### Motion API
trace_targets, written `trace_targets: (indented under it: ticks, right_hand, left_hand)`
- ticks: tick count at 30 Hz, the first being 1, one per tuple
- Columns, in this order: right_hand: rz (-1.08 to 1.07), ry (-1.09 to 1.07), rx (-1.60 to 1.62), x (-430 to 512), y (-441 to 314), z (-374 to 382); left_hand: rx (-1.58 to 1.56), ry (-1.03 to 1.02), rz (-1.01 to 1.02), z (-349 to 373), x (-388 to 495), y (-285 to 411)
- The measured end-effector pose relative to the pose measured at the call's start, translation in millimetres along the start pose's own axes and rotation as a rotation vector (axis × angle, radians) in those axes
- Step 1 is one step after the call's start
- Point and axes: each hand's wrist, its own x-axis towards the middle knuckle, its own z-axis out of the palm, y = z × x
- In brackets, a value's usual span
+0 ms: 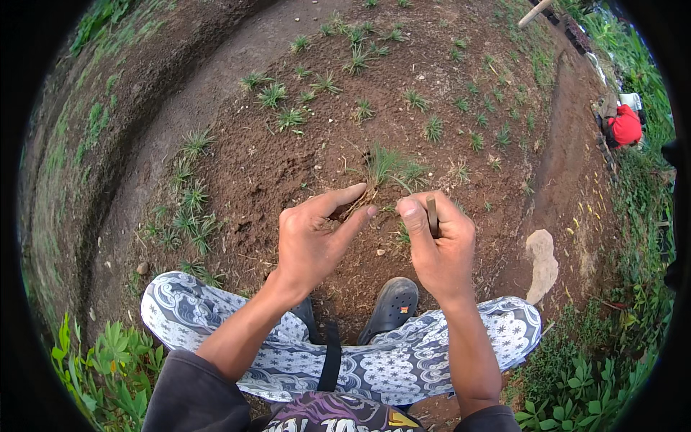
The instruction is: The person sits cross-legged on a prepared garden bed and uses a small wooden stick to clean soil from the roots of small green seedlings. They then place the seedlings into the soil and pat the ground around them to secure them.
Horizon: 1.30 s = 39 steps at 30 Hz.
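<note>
Between the thumb and forefinger of my left hand (318, 237) is a grassy plant tuft (380, 167), its pale brown roots hanging down towards the palm. My right hand (440, 237) is closed round a short wooden handle (432, 216) whose end pokes up beside the forefinger; the rest of that tool is hidden. The right thumb and forefinger also pinch a thin green blade near the tuft. Loose brown soil lies under both hands, and another small tuft (414, 173) shows just right of the held one.
Small grassy tufts (272, 95) dot the soil bed ahead and to the left. A pale stone (541, 264) lies at right. A dark clog (390, 308) is below my hands. Far right, a person in red (626, 127) crouches by a white bucket (630, 100). A wooden pole (534, 13) enters top right.
</note>
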Motion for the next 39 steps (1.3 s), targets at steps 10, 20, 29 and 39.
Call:
trace_targets:
  ticks: [10, 20, 29, 39]
  right_hand:
    - [0.125, 0.082, 0.082, 0.5, 3.9, 16.4]
    - [0.123, -0.031, 0.207, -3.2, 5.9, 13.3]
    - [0.356, 0.13, 0.062, 8.4, 4.7, -5.6]
    - [-0.107, -0.021, 0.047, 3.6, 8.8, 14.0]
  left_hand:
    - [0.184, 0.002, 0.39, 1.7, -2.2, 1.0]
    - [-0.786, -0.131, -0.433, 2.0, -2.6, 1.1]
    - [-0.883, -0.061, -0.524, -0.2, 1.3, 2.1]
    - [-0.758, -0.105, -0.45, 2.3, 1.5, -3.0]
